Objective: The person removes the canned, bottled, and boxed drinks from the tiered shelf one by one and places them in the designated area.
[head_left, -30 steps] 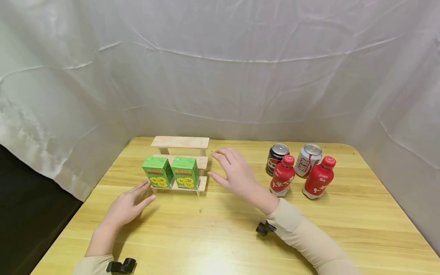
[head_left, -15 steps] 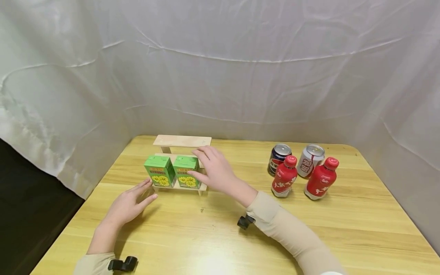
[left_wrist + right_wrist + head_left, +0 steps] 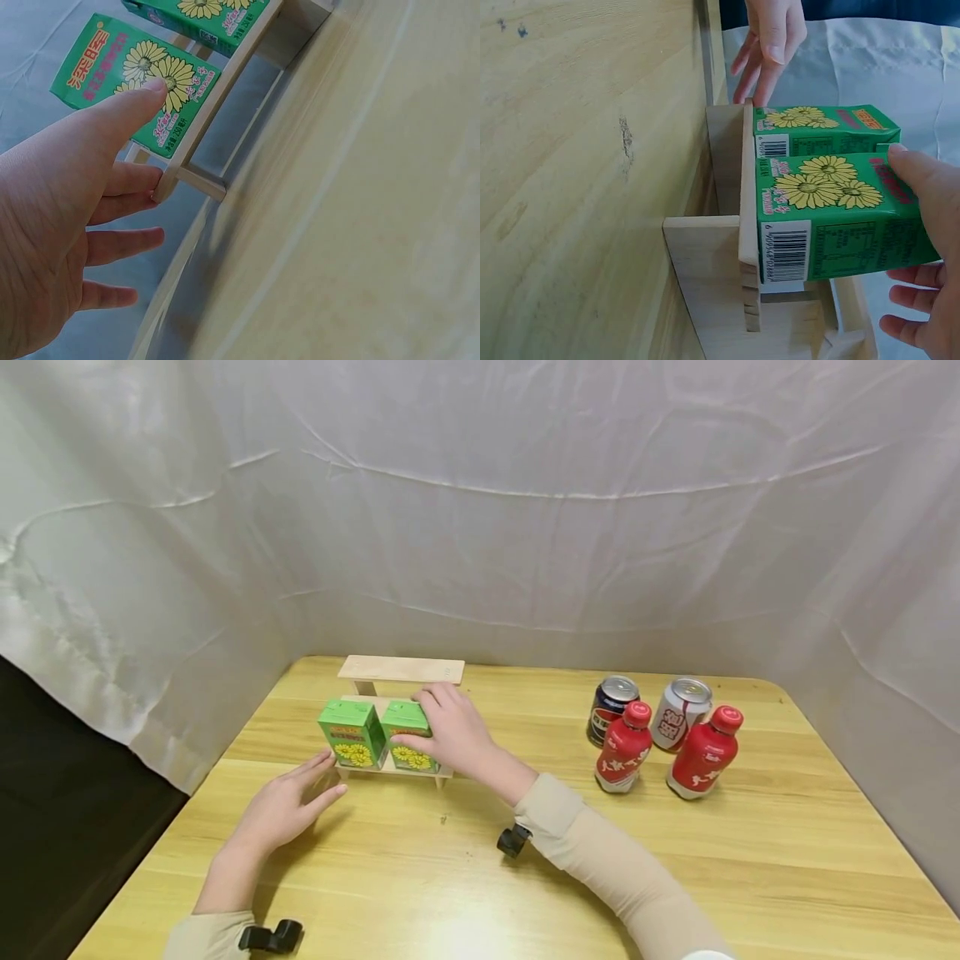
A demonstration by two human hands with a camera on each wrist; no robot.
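Two green drink cartons with yellow flowers stand upright side by side on the lowest step of a small wooden shelf (image 3: 401,668). My right hand (image 3: 456,731) is at the right carton (image 3: 415,761); its thumb lies on the front near the top, and the other fingers reach round the far side. In the right wrist view, part of that grip is hidden behind the carton (image 3: 847,240). My left hand (image 3: 277,810) touches the left end of the lowest step with its fingertips, beside the left carton (image 3: 351,737). Its fingers are extended, the thumb apart.
On the right of the wooden table (image 3: 787,860) stand a dark can (image 3: 603,710), a white can (image 3: 678,710) and two red bottles, one nearer the middle (image 3: 622,752) and another bottle (image 3: 701,756) further right. Pale cloth (image 3: 525,552) hangs behind and at the sides.
My right hand has moved left from beside the shelf onto the right carton, and its thumb now lies across the front. The left hand has stayed at the shelf's end.
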